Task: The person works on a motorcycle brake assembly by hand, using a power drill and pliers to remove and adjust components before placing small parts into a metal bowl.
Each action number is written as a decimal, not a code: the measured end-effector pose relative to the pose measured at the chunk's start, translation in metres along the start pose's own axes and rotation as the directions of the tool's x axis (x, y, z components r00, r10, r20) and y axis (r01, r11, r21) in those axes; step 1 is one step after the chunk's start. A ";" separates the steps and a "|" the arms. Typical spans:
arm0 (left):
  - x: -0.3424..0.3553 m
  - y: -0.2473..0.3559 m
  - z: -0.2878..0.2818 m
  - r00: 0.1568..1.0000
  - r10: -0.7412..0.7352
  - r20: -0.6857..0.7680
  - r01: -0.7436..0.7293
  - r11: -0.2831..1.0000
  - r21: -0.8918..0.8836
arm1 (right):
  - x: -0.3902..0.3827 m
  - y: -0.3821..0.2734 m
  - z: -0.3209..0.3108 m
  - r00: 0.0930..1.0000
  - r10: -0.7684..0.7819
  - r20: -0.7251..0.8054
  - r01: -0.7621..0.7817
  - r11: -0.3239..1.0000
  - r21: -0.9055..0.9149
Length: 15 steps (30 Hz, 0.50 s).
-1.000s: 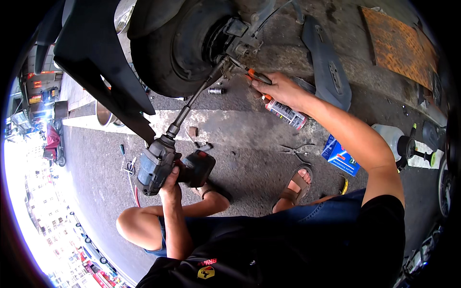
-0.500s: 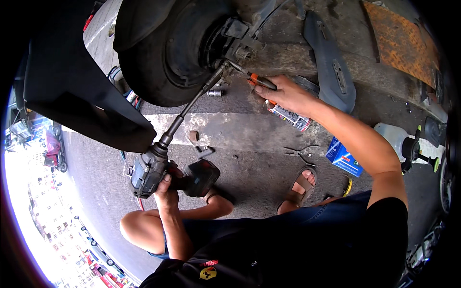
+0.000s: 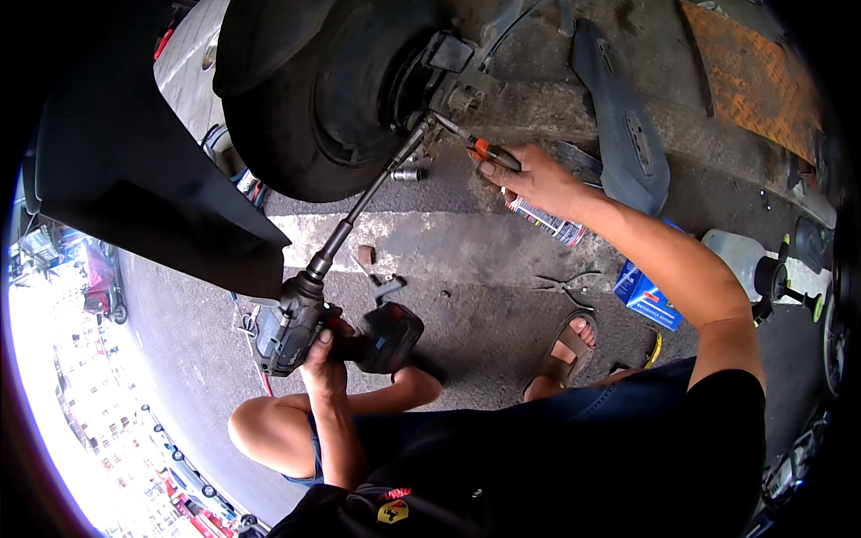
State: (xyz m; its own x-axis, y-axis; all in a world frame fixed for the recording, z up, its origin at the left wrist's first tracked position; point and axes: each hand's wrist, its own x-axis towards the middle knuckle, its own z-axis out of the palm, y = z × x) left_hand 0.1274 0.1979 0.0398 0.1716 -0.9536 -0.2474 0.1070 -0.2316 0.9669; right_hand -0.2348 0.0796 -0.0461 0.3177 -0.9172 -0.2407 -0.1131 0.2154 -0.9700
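Observation:
My left hand (image 3: 323, 366) is wrapped round the grip of a black cordless impact wrench (image 3: 285, 334), its battery toward my feet. A long extension bar (image 3: 363, 204) runs from the wrench up to the metal bracket (image 3: 459, 97) beside a wheel with a black tyre (image 3: 287, 125). The bar's far end meets the small parts there; what it sits on is too small to tell. My right hand (image 3: 543, 182) grips orange-and-black-handled pliers (image 3: 493, 154), their tips at those same parts next to the bar's end. A dark can (image 3: 547, 220) lies below my right hand.
A large black panel (image 3: 152, 197) hangs at the left. On the ground lie a socket (image 3: 408, 172), loose pliers (image 3: 567, 285), a blue box (image 3: 647, 296) and a grey plastic cover (image 3: 632, 134). A white spray bottle (image 3: 728, 258) and a rusty plate (image 3: 753, 76) are at right.
The wrench body has shifted slightly right and down, with its bar end still at the bracket. The right hand keeps its grip on the pliers; the whole view has moved a little.

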 end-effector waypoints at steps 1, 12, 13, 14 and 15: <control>-0.001 0.001 0.000 1.000 -0.001 0.002 0.001 1.000 0.007 | -0.001 -0.004 0.000 0.999 0.044 -0.010 -0.044 0.999 -0.019; -0.020 0.026 0.017 0.992 -0.129 -0.010 0.126 0.977 -0.170 | -0.004 -0.015 -0.003 0.998 0.059 0.012 -0.058 0.998 -0.009; -0.023 0.027 0.024 0.993 -0.121 -0.011 0.118 0.980 -0.158 | -0.004 -0.017 -0.003 0.997 0.078 0.023 -0.078 0.997 -0.018; -0.024 0.025 0.026 0.994 -0.108 -0.014 0.105 0.984 -0.142 | -0.003 -0.015 -0.003 0.997 0.074 0.022 -0.073 0.997 -0.014; -0.025 0.024 0.026 0.995 -0.096 -0.018 0.093 0.988 -0.127 | -0.001 -0.010 -0.002 0.999 0.045 0.017 -0.045 0.999 -0.013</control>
State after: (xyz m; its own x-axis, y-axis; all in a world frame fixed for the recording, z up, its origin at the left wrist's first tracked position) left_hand 0.0999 0.2107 0.0703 0.1782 -0.9234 -0.3399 0.2457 -0.2927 0.9241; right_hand -0.2365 0.0779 -0.0360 0.3281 -0.9006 -0.2849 -0.1395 0.2521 -0.9576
